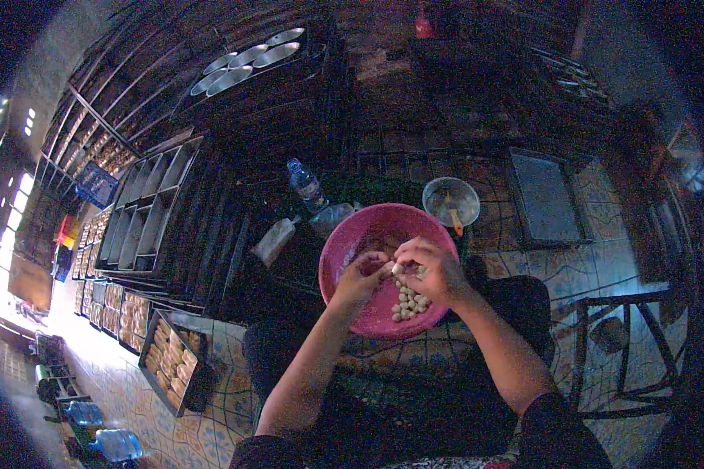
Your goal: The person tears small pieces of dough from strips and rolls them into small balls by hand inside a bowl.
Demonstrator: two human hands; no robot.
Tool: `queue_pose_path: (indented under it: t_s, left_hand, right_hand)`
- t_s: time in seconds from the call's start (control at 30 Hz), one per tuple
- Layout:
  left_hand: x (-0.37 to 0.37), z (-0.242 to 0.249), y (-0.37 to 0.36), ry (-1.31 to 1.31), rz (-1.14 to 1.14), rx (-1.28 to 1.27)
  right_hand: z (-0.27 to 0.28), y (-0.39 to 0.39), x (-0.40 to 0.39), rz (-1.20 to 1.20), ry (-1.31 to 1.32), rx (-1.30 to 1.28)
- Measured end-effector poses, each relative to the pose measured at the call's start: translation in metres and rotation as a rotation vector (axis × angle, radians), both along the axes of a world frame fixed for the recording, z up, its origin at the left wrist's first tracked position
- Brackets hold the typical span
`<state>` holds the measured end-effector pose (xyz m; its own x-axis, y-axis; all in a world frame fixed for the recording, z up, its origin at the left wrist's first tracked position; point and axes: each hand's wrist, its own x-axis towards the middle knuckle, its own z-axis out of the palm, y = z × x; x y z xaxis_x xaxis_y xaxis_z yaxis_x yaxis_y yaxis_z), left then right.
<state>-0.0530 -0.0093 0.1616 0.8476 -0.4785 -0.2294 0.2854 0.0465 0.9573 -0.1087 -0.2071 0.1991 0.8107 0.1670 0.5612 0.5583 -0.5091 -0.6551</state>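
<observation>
A pink basin [338, 291] sits before me between my knees. Small pale round balls [405, 303] are heaped on its right side. My right hand [432, 271] is over the basin with fingers curled, pinching a whitish ball [397, 268] at the fingertips; more pale pieces show within its fingers. Close beside it, my left hand [361, 280] has thumb and fingertips drawn together right at that ball. What the left fingers pinch, if anything, is too small to make out.
Behind the basin are a metal bowl [444, 195] with an orange-handled tool [456, 223] and a plastic bottle [308, 187]. A flat tray [546, 195] lies right. To the left are a bread tray [170, 361] and stacked pans [145, 199]. A metal frame [579, 352] stands at right.
</observation>
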Motion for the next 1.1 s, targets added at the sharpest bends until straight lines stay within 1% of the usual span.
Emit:
queue_pose_path:
  t_s: [0.03, 0.07, 0.1, 0.13, 0.2, 0.23, 0.27, 0.3, 0.37, 0.4, 0.47, 0.53, 0.6, 0.7, 0.77, 0.87, 0.9, 0.93, 1.0, 1.07, 1.1]
  left_hand:
    - [0.0, 0.002, 0.0, -0.095, -0.023, 0.042]
    - [0.0, 0.004, -0.001, -0.19, -0.044, 0.084]
    - [-0.001, 0.007, -0.002, -0.19, -0.043, 0.084]
    - [-0.003, 0.009, -0.005, -0.197, -0.026, 0.13]
    - [-0.005, 0.013, -0.007, -0.202, -0.011, 0.173]
    - [-0.007, 0.016, -0.008, -0.211, -0.051, 0.12]
    - [-0.008, 0.018, -0.008, -0.22, -0.09, 0.068]
    - [-0.006, 0.012, -0.007, -0.221, -0.089, 0.069]
    - [-0.002, -0.002, -0.006, 0.07, -0.087, -0.143]
    - [-0.004, -0.001, -0.005, 0.07, -0.089, -0.144]
    - [-0.005, 0.003, -0.003, 0.28, -0.031, -0.205]
    - [0.001, -0.008, -0.002, 0.298, 0.003, -0.196]
    - [0.003, -0.011, -0.001, 0.317, 0.04, -0.19]
    - [0.006, -0.01, 0.002, 0.324, 0.058, -0.179]
    - [0.011, -0.019, 0.005, 0.225, -0.03, -0.108]
    - [0.0, -0.004, -0.002, 0.155, 0.032, -0.033]
    - [0.003, -0.008, -0.001, 0.156, 0.034, -0.032]
    - [0.006, -0.012, 0.0, 0.109, 0.013, 0.015]
    - [0.008, -0.016, 0.001, 0.071, -0.008, 0.064]
    - [0.007, -0.013, 0.001, -0.112, 0.02, 0.253]
    - [0.004, -0.003, 0.001, -0.109, 0.021, 0.254]
  right_hand:
    - [-0.001, 0.001, -0.001, 0.001, 0.001, 0.001]
    - [-0.002, 0.003, -0.002, -0.068, 0.015, -0.027]
    - [-0.002, 0.004, -0.001, -0.139, 0.027, -0.056]
    - [-0.004, 0.003, -0.001, -0.14, 0.026, -0.057]
    - [-0.009, 0.001, 0.001, -0.163, 0.117, 0.021]
    - [-0.011, -0.002, 0.002, -0.162, 0.118, 0.021]
    - [-0.013, -0.005, 0.003, -0.175, 0.073, -0.036]
    - [-0.012, -0.006, 0.004, -0.188, 0.026, -0.095]
    - [-0.011, -0.005, 0.003, -0.195, 0.04, -0.117]
    - [-0.008, -0.003, 0.001, -0.204, 0.056, -0.14]
    - [0.001, -0.003, -0.002, -0.194, 0.055, -0.146]
    - [0.005, -0.005, -0.001, -0.182, 0.051, -0.15]
    - [0.004, -0.016, 0.0, -0.119, 0.028, -0.234]
    - [0.0, -0.018, 0.005, -0.105, -0.011, -0.165]
    - [0.0, -0.013, 0.004, -0.079, 0.007, -0.158]
    - [-0.008, -0.012, 0.006, -0.025, 0.011, -0.157]
    - [-0.007, -0.011, 0.006, 0.001, -0.006, -0.165]
    - [-0.006, -0.01, 0.005, 0.002, -0.003, -0.165]
    - [-0.006, -0.007, 0.001, -0.049, 0.119, -0.168]
    - [-0.011, -0.006, 0.003, -0.061, 0.101, -0.193]
    - [-0.014, -0.006, 0.004, -0.076, 0.078, -0.219]
